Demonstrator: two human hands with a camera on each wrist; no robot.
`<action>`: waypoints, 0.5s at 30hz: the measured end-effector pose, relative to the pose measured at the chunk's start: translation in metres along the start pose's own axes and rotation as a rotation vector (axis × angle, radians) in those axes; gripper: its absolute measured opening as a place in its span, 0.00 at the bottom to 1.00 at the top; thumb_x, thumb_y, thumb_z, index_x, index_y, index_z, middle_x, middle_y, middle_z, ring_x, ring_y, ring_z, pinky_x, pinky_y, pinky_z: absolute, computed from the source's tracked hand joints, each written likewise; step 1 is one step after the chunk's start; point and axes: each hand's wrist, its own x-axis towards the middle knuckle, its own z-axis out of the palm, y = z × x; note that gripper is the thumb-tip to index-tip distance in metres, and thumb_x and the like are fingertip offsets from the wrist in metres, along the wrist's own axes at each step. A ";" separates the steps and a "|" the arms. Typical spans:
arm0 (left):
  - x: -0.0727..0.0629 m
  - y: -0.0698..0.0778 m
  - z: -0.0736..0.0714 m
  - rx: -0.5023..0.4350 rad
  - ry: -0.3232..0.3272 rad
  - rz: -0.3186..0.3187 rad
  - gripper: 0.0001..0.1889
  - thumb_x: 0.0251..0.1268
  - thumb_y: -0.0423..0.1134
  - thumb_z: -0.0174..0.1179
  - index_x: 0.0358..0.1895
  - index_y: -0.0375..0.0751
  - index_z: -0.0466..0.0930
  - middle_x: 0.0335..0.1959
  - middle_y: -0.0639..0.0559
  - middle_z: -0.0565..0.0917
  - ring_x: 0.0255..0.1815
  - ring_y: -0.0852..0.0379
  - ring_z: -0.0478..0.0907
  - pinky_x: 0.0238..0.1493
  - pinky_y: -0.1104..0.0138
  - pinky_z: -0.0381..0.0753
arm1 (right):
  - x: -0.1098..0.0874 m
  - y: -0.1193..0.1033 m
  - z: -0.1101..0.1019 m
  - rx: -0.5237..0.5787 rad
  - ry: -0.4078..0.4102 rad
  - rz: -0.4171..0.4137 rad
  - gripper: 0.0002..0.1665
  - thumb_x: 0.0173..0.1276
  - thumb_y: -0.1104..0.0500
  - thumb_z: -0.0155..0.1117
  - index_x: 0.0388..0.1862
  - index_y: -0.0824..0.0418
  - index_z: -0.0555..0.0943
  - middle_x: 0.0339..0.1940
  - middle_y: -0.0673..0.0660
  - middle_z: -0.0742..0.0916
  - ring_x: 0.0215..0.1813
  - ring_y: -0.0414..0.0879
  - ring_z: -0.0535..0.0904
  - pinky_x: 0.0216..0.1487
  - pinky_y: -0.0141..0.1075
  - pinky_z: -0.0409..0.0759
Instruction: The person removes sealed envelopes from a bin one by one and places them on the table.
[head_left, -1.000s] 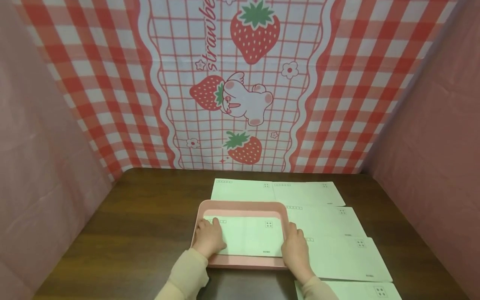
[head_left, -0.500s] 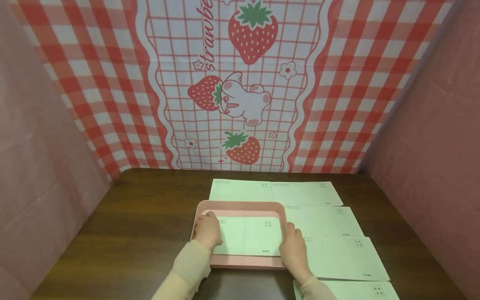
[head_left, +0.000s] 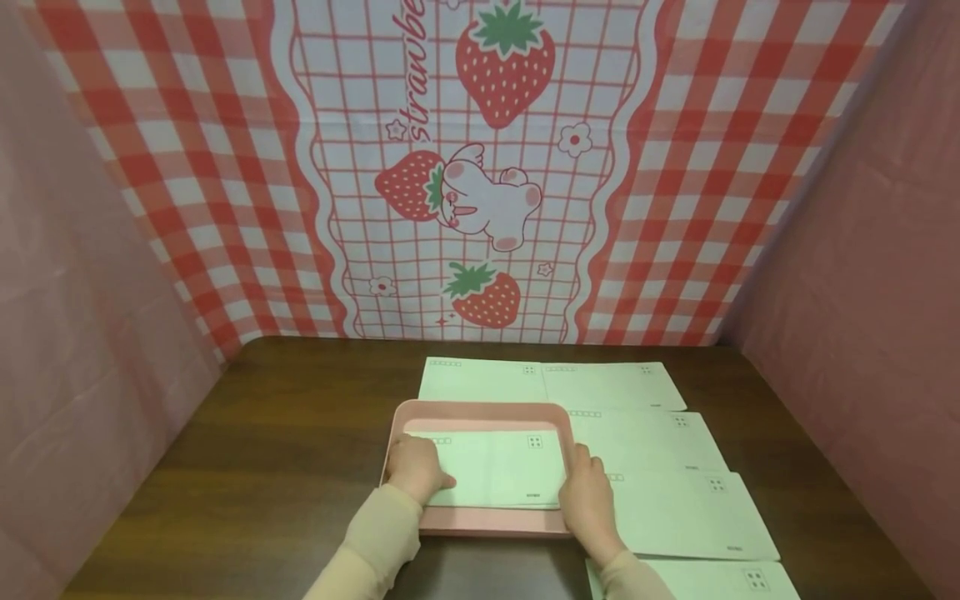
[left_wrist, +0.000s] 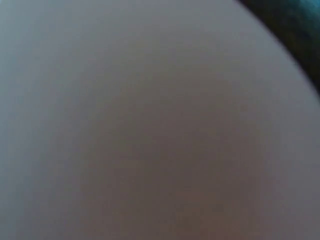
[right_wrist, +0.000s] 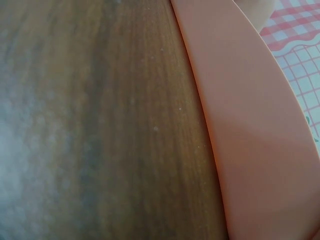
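Note:
A pink tray [head_left: 487,523] stands on the table, with white envelopes [head_left: 502,471] lying in it, seemingly more than one. At the envelopes' left end my left hand [head_left: 415,468] has its thumb on top of the upper one and its fingers curled at the edge, pinching it; the fingertips are hidden. My right hand [head_left: 588,500] grips the tray's right wall. In the right wrist view the tray's outer side [right_wrist: 250,120] rises from the wood. Only a pale blur, too close to make out, fills the left wrist view.
Several more envelopes [head_left: 686,517] lie flat behind the tray and in a column along its right side, their edges meeting or overlapping. Brown wooden table [head_left: 285,442] shows on the left. A strawberry-print cloth [head_left: 480,167] hangs at the back.
My left hand has shifted slightly at the tray's left side, and its thumb shows again on the envelope. The top envelope has risen or slid slightly away from me. My right hand stays put.

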 end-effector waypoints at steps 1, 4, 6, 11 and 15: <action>0.000 0.000 0.002 -0.011 0.011 -0.019 0.33 0.32 0.58 0.71 0.30 0.27 0.79 0.31 0.36 0.77 0.31 0.48 0.76 0.30 0.63 0.76 | 0.000 0.000 0.000 0.001 0.001 -0.002 0.22 0.59 0.72 0.48 0.54 0.75 0.66 0.32 0.68 0.77 0.31 0.56 0.76 0.32 0.47 0.76; 0.001 0.001 0.007 -0.046 0.053 -0.059 0.39 0.29 0.57 0.74 0.36 0.21 0.77 0.36 0.32 0.73 0.27 0.48 0.76 0.25 0.63 0.77 | 0.000 0.000 0.000 0.007 0.008 -0.009 0.22 0.59 0.72 0.48 0.54 0.75 0.66 0.32 0.68 0.77 0.30 0.56 0.76 0.30 0.47 0.76; 0.002 0.000 0.009 -0.077 0.069 -0.077 0.43 0.27 0.56 0.75 0.40 0.18 0.74 0.37 0.31 0.71 0.25 0.48 0.77 0.24 0.63 0.78 | 0.000 0.000 0.000 0.004 0.009 -0.014 0.21 0.60 0.72 0.48 0.54 0.75 0.67 0.32 0.68 0.76 0.29 0.55 0.76 0.30 0.46 0.75; 0.004 0.001 0.013 -0.084 0.120 -0.099 0.50 0.22 0.57 0.76 0.47 0.20 0.66 0.37 0.32 0.72 0.33 0.45 0.76 0.32 0.62 0.78 | 0.000 0.002 0.001 -0.005 0.021 -0.033 0.20 0.60 0.72 0.48 0.52 0.75 0.67 0.31 0.67 0.76 0.29 0.54 0.75 0.29 0.46 0.75; 0.006 0.000 0.016 -0.135 0.239 -0.095 0.43 0.28 0.49 0.77 0.45 0.25 0.64 0.30 0.36 0.74 0.33 0.43 0.76 0.34 0.58 0.77 | 0.000 0.003 0.002 0.000 0.031 -0.046 0.19 0.60 0.72 0.47 0.52 0.74 0.68 0.30 0.67 0.77 0.28 0.54 0.75 0.29 0.45 0.74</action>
